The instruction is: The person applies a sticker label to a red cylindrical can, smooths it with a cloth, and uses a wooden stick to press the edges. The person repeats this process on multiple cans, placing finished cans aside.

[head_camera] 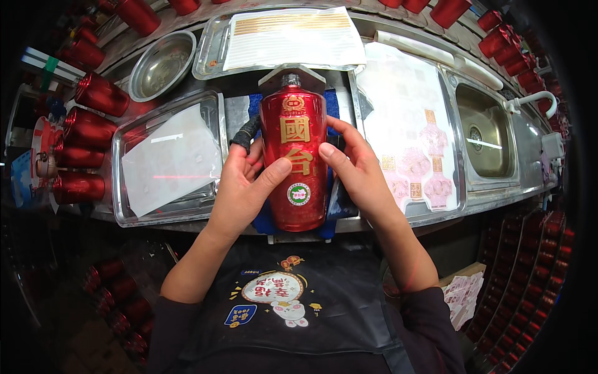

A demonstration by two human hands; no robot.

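A glossy red bottle [299, 154] with gold characters and a round green-and-white emblem lies in front of me, its bare threaded neck pointing away. Beneath it are a metal holder [266, 83] and blue cloth-like padding [331, 105]. My left hand [247, 175] holds the bottle's left side, thumb on its front; a dark wrap covers one fingertip. On the right side, my right hand [352, 166] grips it with the thumb near the gold lettering. To the right, a sheet of decals [437, 140] with pink and gold designs lies in a clear tray [460, 187].
At left stand a tray [119, 205] holding a white sheet [173, 159], a metal bowl [161, 65] and several red bottles [88, 128]. Gold-striped sheets [294, 39] lie on a tray behind. A sink [486, 131] with a white faucet [537, 99] is at right.
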